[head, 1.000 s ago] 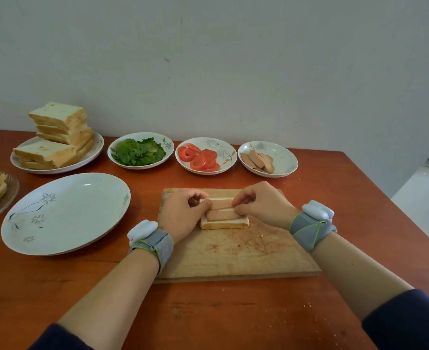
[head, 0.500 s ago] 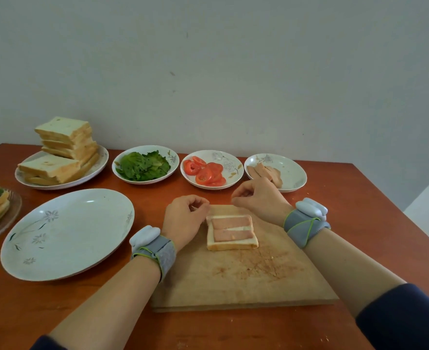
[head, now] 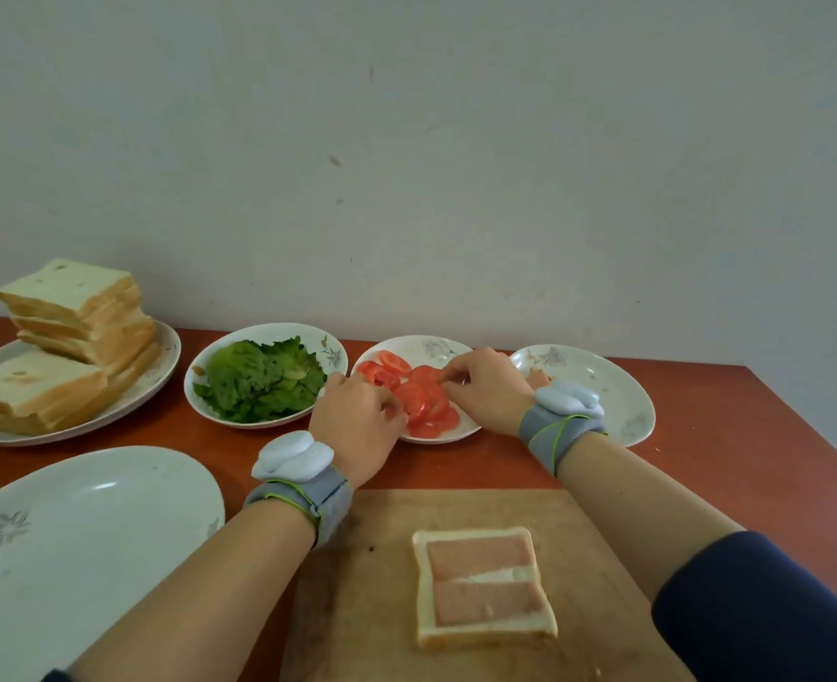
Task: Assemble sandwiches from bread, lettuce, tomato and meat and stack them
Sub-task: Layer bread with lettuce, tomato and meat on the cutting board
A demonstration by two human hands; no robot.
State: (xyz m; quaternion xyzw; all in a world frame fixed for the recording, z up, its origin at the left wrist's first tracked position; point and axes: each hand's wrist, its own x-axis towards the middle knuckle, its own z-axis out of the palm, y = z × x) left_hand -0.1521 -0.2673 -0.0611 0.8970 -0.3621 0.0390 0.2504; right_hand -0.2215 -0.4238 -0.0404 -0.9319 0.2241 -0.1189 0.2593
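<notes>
Head view: both hands were over the small white floral dish (head: 437,345) of red tomato slices (head: 428,403), at the back of the reddish-brown wooden table (head: 726,435). The right hand (head: 487,386) pinched the edge of a top slice between thumb and forefinger. The left hand (head: 357,425) hung curled at the dish's near-left edge; couldn't tell whether it gripped a slice.

The target was the square white bread slice (head: 485,637) on the pale wooden cutting board (head: 367,583). It carried two pink meat strips (head: 478,558) side by side with a thin gap between.

The step read as a tomato pick. Advice:
- Peel one slice per hand; the overlapped wet slices would likely cling.
- Lift each slice flat, because a dangling rim could tear.
- Seat them on the meat, inside the crust, so the stack stayed level.

The green lettuce leaves (head: 259,381) sat in the bowl just left of the tomato.
</notes>
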